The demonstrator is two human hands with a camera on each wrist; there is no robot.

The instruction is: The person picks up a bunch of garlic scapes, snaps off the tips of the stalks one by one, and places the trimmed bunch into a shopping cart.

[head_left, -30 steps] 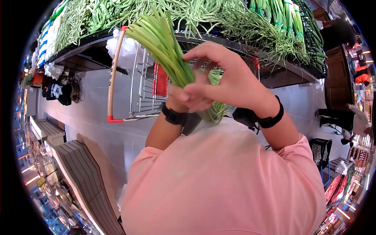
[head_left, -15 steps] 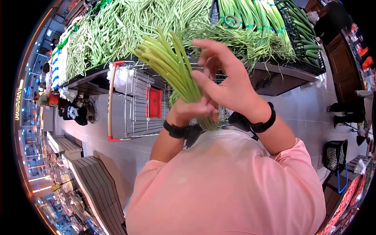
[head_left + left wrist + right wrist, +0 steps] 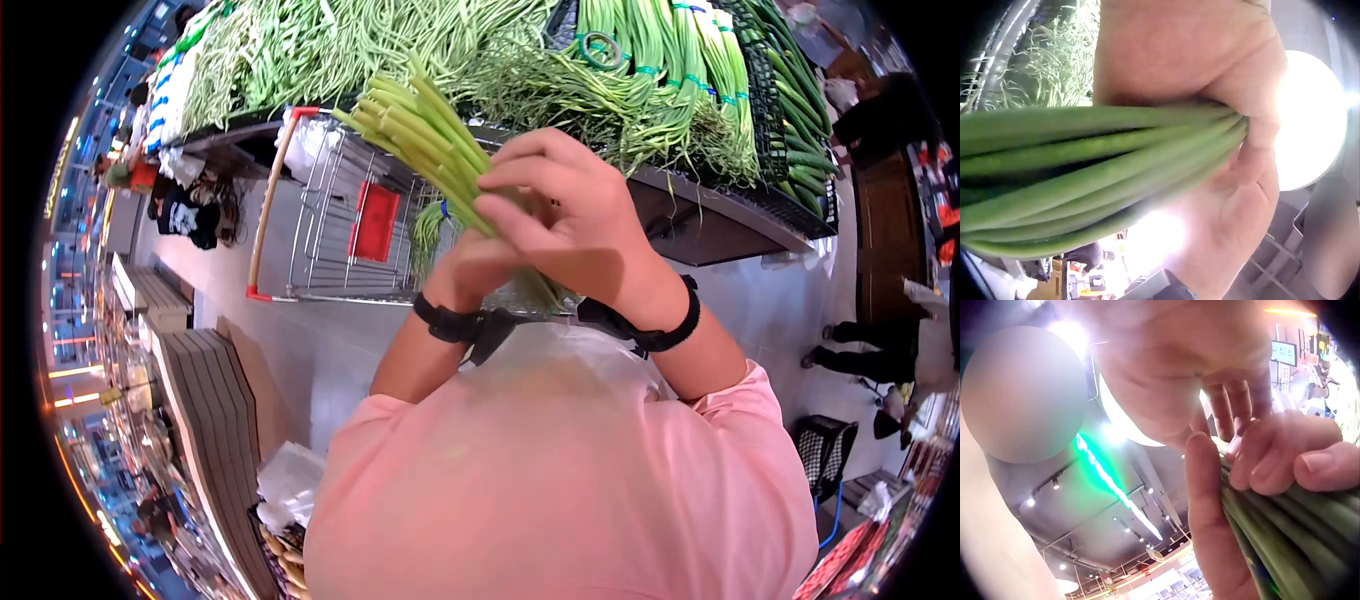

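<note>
In the head view, a bunch of long green stalks (image 3: 430, 140) slants up and left in front of the chest. My left hand (image 3: 478, 268) grips it low down; in the left wrist view the thick stalks (image 3: 1104, 162) come out of that hand's curled grasp (image 3: 1235, 206). My right hand (image 3: 570, 205) is held over the bunch, fingers bent loosely, with thumb and fingertips right at the stalks' right side. In the right wrist view, the right palm (image 3: 1160, 375) is above the stalks (image 3: 1297, 531), near the left hand's fingers. The lower stalks are partly hidden by the hands.
A shopping cart (image 3: 320, 220) with a red panel (image 3: 375, 222) and a tied green bundle (image 3: 428, 232) stands ahead. Beyond it is a produce stand of long beans (image 3: 350, 60), tied greens (image 3: 690, 60) and cucumbers (image 3: 795, 110). A slatted counter (image 3: 205, 400) lies left.
The right hand, lifted a little off the bunch half a second ago, has come back in with its fingertips against the stalks. The left hand keeps its grip. The view has shifted slightly.
</note>
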